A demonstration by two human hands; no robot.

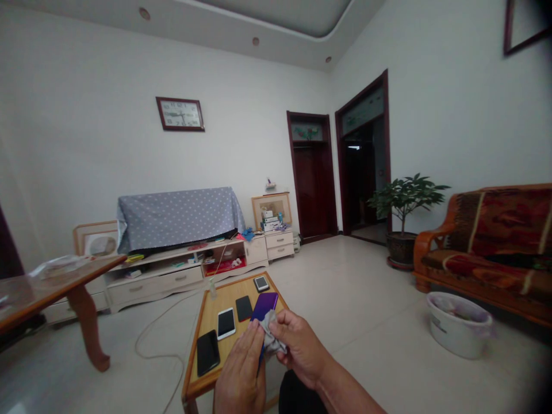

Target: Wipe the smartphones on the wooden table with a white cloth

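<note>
A purple smartphone [264, 306] is steadied in the closed left hand [240, 371]. A grey cloth [272, 334] is pinched against it by the right hand [302, 349].

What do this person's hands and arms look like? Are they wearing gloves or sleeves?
The left hand and the right hand are both bare, with no gloves, and I can't make out any ring. The right forearm has no sleeve on it. Below them is some dark clothing, perhaps trousers.

No readable text; wall clock [180, 114] numerals blurred.
</note>
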